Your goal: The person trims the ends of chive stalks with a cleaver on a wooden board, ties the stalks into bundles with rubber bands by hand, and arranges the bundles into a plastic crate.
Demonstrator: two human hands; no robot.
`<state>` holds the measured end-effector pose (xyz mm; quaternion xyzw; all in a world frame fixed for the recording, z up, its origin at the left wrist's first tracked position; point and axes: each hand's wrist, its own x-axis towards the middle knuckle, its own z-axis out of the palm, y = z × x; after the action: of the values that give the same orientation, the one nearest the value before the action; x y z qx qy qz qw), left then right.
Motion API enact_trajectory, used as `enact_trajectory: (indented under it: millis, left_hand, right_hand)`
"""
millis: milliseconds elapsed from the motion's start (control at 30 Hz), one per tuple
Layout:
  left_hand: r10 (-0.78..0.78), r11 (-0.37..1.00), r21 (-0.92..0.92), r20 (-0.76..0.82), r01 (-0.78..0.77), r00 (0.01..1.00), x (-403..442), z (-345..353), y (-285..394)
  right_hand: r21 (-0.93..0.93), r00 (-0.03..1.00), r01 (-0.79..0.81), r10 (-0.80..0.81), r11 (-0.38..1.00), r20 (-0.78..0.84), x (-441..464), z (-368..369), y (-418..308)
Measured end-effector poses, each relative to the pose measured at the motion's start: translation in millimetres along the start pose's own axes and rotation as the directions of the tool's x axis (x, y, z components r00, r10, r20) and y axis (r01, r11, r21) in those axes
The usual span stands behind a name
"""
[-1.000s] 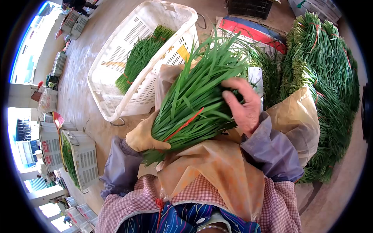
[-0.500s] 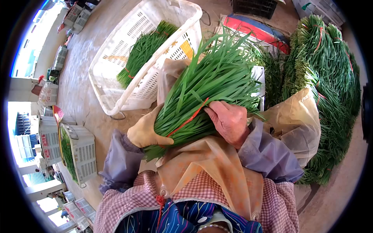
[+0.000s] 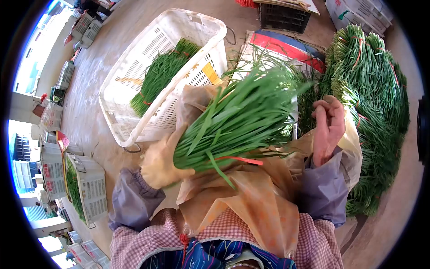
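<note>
My left hand (image 3: 162,160), in a pale tan glove, is closed around the lower end of a bunch of green garlic chives (image 3: 242,114). Its long flat leaves fan out to the upper right and are blurred by motion at the tips. A red tie (image 3: 242,159) runs along the bunch's lower side, one end sticking out to the right. My bare right hand (image 3: 329,127) is raised to the right of the leaves, apart from them, its fingers loosely bent and nothing visible in them.
A white plastic crate (image 3: 134,121) with tied chives (image 3: 163,74) inside stands ahead on the left. At right rises a large pile of tied chive bundles (image 3: 380,112). Loose greens lie on a red, white and blue sheet (image 3: 286,47). A black crate (image 3: 284,18) stands behind; another crate (image 3: 92,188) is far left.
My right hand has let go of the red tie and moved right and up. The bunch has swung in my left hand, and the tie's end now sticks out loose.
</note>
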<state>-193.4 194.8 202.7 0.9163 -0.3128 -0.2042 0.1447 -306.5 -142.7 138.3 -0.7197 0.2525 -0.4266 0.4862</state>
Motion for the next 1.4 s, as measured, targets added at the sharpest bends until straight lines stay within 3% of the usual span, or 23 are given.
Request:
enact_trajectory:
  millis: [67,133,200,267,300,400,467,567,633,700,733,833,933,1000,1033,1067,1133,1167,1233,1267,1300,1333,1400]
  left_hand:
    - [0.107,0.98,0.181,-0.107,-0.086,0.989,12.5,-10.3,3.7]
    - [0.164,0.927,0.362,-0.166,-0.094,0.972,27.6,-19.7,15.6]
    - [0.227,0.889,0.432,-0.123,-0.153,0.966,39.8,-23.0,24.4]
    - [0.258,0.844,0.505,-0.089,-0.18,0.962,50.2,-18.4,26.6]
    - [0.187,0.846,0.51,-0.009,-0.156,0.982,52.3,-21.2,33.2]
    - [0.292,0.789,0.571,-0.024,-0.227,0.956,55.2,-18.8,27.9]
    - [0.384,0.736,0.644,-0.144,-0.209,0.912,46.7,-10.8,23.7]
    - [0.633,0.651,0.685,-0.255,-0.325,0.731,27.9,-4.6,21.8]
    - [0.748,0.655,0.48,-0.301,-0.584,0.591,5.0,-0.2,21.7]
    - [0.398,0.917,0.105,-0.307,-0.385,0.865,-4.2,17.1,0.8]
    - [0.203,0.968,-0.093,-0.245,-0.231,0.948,-3.8,26.6,-13.5]
    - [-0.106,0.984,-0.162,-0.196,0.074,0.975,13.0,37.2,-48.0]
    - [0.233,0.972,0.078,-0.441,-0.222,0.867,55.9,37.1,-44.6]
    - [0.303,0.896,-0.146,-0.491,-0.42,0.817,98.4,37.2,-39.6]
    - [0.291,0.911,-0.169,-0.379,-0.375,0.878,112.0,30.3,-32.7]
    - [0.337,0.834,-0.352,-0.287,-0.426,0.897,126.3,21.3,-22.3]
    - [0.562,0.583,-0.738,0.065,-0.339,0.824,161.6,-5.5,-3.4]
    - [0.598,0.251,-0.932,-0.064,-0.263,0.799,172.9,8.6,0.0]
    - [0.718,0.072,-0.988,-0.044,-0.138,0.695,202.9,16.2,7.8]
    - [0.683,0.142,-0.946,-0.12,-0.293,0.721,222.0,24.6,5.6]
    - [0.705,0.132,-0.956,-0.094,-0.26,0.703,236.8,22.6,11.7]
    - [0.717,0.101,-0.987,-0.015,-0.126,0.697,247.8,22.0,16.9]
    - [0.666,0.115,-0.992,0.122,0.061,0.736,260.6,22.0,23.0]
  right_hand:
    - [-0.211,0.959,0.284,-0.281,0.935,0.044,-7.6,1.1,-15.7]
    - [-0.18,0.807,0.591,-0.571,0.787,0.152,-13.2,11.5,-37.2]
    - [0.012,0.632,0.716,-0.657,0.698,0.411,-28.9,34.7,-64.8]
    - [0.001,0.543,0.76,-0.636,0.65,0.549,-54.0,70.4,-72.0]
    - [-0.066,0.519,0.779,-0.582,0.624,0.626,-62.4,82.8,-67.8]
    - [-0.195,0.469,0.815,-0.423,0.545,0.776,-66.8,113.9,-33.3]
    - [-0.236,0.497,0.619,-0.141,0.749,0.856,-38.8,111.6,-25.7]
    - [-0.033,0.49,0.479,-0.236,0.877,0.839,-35.6,126.9,23.1]
    - [0.091,0.502,0.327,-0.255,0.941,0.826,-35.4,127.8,38.3]
    - [0.086,0.524,0.101,-0.126,0.991,0.842,-40.5,123.0,48.6]
    - [0.135,0.518,-0.061,-0.084,0.989,0.851,-45.3,121.3,58.2]
    - [0.263,0.49,-0.487,0.012,0.833,0.872,-59.2,119.7,84.5]
    - [0.28,0.433,-0.669,0.054,0.689,0.9,-62.7,116.2,99.1]
    - [0.283,0.43,-0.69,0.063,0.666,0.9,-66.0,115.6,108.8]
    - [0.258,0.407,-0.696,0.072,0.67,0.91,-64.3,114.0,110.8]
    - [0.234,0.386,-0.7,0.081,0.674,0.919,-61.7,111.7,111.9]
    - [0.209,0.39,-0.732,0.147,0.649,0.909,-55.9,105.7,108.5]
    - [0.158,0.394,-0.691,0.185,0.705,0.901,-48.9,102.0,103.0]
    - [0.173,0.388,-0.679,0.149,0.713,0.909,-35.4,110.7,105.9]
    - [0.221,0.376,-0.715,0.098,0.664,0.922,-31.9,117.4,112.6]
    - [0.248,0.412,-0.675,0.076,0.695,0.908,-32.8,126.5,125.1]
    - [0.277,0.42,-0.685,0.055,0.674,0.906,-38.0,135.4,139.5]
    - [0.165,0.446,-0.526,0.105,0.835,0.889,-38.6,142.6,135.2]
